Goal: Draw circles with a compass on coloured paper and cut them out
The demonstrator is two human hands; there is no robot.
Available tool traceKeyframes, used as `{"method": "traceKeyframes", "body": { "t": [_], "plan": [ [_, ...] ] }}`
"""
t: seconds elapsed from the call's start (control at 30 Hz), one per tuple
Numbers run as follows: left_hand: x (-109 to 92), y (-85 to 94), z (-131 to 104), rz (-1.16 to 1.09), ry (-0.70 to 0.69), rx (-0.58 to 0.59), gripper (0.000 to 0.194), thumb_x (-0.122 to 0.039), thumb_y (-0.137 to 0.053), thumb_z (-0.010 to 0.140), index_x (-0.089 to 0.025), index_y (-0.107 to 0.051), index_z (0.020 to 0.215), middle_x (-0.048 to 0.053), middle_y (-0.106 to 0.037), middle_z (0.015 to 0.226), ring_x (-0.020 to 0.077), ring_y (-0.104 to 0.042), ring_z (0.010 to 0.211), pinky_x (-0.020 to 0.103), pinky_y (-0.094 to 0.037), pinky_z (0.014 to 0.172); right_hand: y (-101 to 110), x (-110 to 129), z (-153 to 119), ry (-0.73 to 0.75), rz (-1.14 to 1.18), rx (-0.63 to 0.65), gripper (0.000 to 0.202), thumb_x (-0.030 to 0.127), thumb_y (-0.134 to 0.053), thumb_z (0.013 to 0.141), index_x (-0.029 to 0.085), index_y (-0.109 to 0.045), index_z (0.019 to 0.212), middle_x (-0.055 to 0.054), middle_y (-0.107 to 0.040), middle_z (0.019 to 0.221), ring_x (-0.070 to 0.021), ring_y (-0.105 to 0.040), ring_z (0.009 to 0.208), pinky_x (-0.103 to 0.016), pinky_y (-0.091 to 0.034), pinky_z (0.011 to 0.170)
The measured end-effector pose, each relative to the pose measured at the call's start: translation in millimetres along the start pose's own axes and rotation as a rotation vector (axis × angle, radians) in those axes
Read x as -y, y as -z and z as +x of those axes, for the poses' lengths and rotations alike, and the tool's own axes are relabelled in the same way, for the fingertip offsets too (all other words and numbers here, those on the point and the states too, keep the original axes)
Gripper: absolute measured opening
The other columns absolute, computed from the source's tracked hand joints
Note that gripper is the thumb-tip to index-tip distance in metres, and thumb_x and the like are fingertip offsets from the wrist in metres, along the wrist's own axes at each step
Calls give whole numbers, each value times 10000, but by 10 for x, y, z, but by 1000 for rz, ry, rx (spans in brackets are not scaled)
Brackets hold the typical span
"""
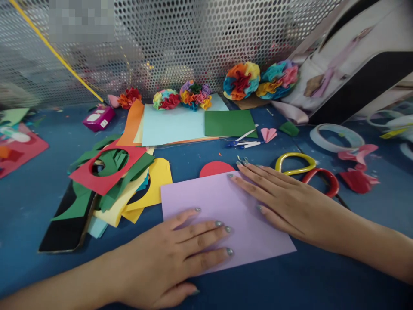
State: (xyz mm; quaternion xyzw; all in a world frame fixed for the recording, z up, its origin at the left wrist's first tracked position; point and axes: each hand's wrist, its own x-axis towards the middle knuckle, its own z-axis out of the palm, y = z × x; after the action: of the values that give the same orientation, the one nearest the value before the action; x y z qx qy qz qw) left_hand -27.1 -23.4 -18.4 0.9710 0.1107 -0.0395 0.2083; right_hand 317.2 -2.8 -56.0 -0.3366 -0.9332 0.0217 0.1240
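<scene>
The purple paper [241, 226] lies on the blue table [182, 159], right under the person's fingers. The left hand [158, 256] is spread over its near left part, with the thumb past the near edge. The right hand [295, 202] lies over its far right part, with fingertips close to the far edge. All the fingers look loose and stretched out, not curled up and not pinching anything.

To hold the paper flat and smooth, it seems best to press softly with both hands, a bit apart, so it does not slip or crease. A hard push could make a bend.

Some things sit close by. A red circle [217, 168] pokes out past the far edge, just left of the right fingertips. If it goes on underneath, it could make a bump; how far it goes is hidden. Yellow paper [165, 178] is near the left edge, beyond the left fingers. A yellow loop [295, 156] and a red loop [336, 186], like scissor handles, are just beyond the right hand and could get bumped. Farther past the fingers are pens [250, 145] and a green card [229, 122]. A phone [61, 237] lies left of the left fingers, partly under paper scraps [105, 185].
</scene>
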Motion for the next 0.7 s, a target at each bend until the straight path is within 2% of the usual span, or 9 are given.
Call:
{"method": "traceKeyframes", "body": {
  "t": [0.07,0.13,0.2,0.23,0.33,0.47,0.7],
  "plan": [
    [-3,15,21,14,-4,8,630,-340,-539,1039,-202,-373,1630,63,-331,1739,210,-291,1617,431,-87,1362,57,-61,10,-4,28,-5,698,285,-432,1059,279,-179,1710,-121,-384,1705,-356,-490,1502,-596,-466,1197],
    [-7,28,39,25,-8,30,669,-321,-577,1008,-198,-370,1632,69,-337,1736,220,-303,1612,430,-98,1360,135,-168,34,-34,40,-28,567,259,-423,1057,269,-369,1621,-127,-548,1601,-334,-593,1411,-554,-531,1128],
    [-13,35,48,28,-8,44,700,-297,-601,984,-196,-363,1635,71,-328,1739,230,-298,1614,442,-104,1360,215,-315,58,-110,24,-78,346,281,-433,1052,248,-603,1351,-145,-680,1411,-342,-687,1252,-537,-592,994],
    [-16,37,49,31,-5,47,709,-284,-605,978,-196,-358,1637,71,-314,1743,234,-293,1617,453,-103,1360,251,-398,65,-128,29,-99,264,313,-453,1047,242,-659,1196,-148,-716,1290,-343,-716,1154,-528,-601,933],
    [-24,37,40,42,-3,62,717,-269,-608,975,-194,-351,1640,71,-269,1755,245,-280,1621,478,-105,1358,321,-629,46,-80,165,-13,185,383,-529,1028,261,-667,1017,-106,-728,1090,-301,-708,1029,-471,-576,915],
    [-26,38,32,47,-10,36,693,-263,-590,992,-200,-355,1641,68,-262,1757,240,-270,1625,459,-105,1360,324,-785,-9,-90,242,49,183,434,-577,1027,263,-641,1016,-93,-697,1046,-275,-662,1001,-425,-547,883],
    [-18,37,36,54,-7,38,694,-270,-595,994,-204,-356,1643,71,-279,1751,244,-290,1618,452,-130,1357,235,-781,30,-69,20,45,410,481,-391,1093,250,-604,830,-59,-652,833,-258,-586,813,-399,-467,763]
  ]
}}
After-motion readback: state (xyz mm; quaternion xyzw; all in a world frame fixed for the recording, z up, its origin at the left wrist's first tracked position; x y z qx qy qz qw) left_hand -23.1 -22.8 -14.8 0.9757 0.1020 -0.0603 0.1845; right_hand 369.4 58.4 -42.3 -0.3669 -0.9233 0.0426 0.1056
